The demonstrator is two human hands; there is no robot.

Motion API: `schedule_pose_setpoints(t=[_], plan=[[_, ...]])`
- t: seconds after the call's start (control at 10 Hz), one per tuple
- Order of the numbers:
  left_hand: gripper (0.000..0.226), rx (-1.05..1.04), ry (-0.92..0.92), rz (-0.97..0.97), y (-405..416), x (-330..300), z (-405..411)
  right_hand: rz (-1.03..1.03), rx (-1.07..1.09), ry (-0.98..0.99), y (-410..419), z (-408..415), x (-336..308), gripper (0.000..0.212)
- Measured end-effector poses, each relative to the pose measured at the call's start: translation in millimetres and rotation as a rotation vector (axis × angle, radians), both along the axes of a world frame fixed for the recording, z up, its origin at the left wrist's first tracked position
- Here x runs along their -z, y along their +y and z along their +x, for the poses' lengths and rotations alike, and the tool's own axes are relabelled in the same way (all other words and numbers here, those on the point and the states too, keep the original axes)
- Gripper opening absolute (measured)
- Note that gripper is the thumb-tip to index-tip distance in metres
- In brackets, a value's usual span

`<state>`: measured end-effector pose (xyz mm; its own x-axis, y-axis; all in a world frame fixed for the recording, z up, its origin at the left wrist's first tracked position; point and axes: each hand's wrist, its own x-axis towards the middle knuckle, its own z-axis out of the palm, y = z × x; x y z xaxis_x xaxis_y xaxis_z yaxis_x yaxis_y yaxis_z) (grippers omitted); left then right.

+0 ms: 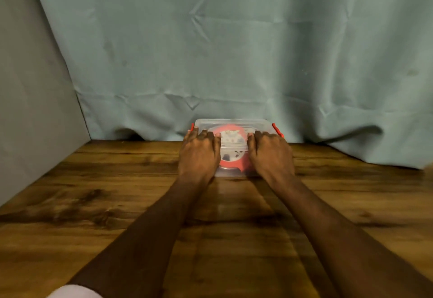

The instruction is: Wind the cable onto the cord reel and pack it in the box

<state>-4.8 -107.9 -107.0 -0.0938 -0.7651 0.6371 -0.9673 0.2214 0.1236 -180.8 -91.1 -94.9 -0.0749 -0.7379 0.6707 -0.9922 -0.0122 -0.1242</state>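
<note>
My left grip (199,150) and right grip (269,151) cover box lid (232,124) sides. Cord reel (233,147) seen only through cloudy plastic, label unreadable, cable not discernible. Left latch (192,127) mostly hidden. Bench (117,204) grain blurred. Pale sleeve (72,292) cut by bottom edge.

no readable text, cord reel (232,137) label blurred through the box (234,123) lid (only dark smudges)

One clear box (234,123), lidded, with two red latches: one left (192,127), one right (278,130). One red reel (234,159) inside. Two hands on the lid, left (199,151) and right (271,152); one wooden table (117,204); one green curtain (234,51).
</note>
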Motion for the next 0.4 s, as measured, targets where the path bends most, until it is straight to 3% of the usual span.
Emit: schedule_pose_setpoints(t=[0.2, 0.3, 0.4], plan=[[0.055, -0.069, -0.038, 0.101, -20, -4, -10, 0.036, 0.003, -0.004, -21, -1, 0, 0.046], [0.059, -0.040, -0.037, 0.252, -14, -20, -8, 0.152, -0.031, 0.018, -10, 5, -17, 0.048], [0.065, -0.054, -0.052, 0.314, 6, -37, -1, 0.405, -0.090, -0.008, -1, -1, -42, 0.055]])
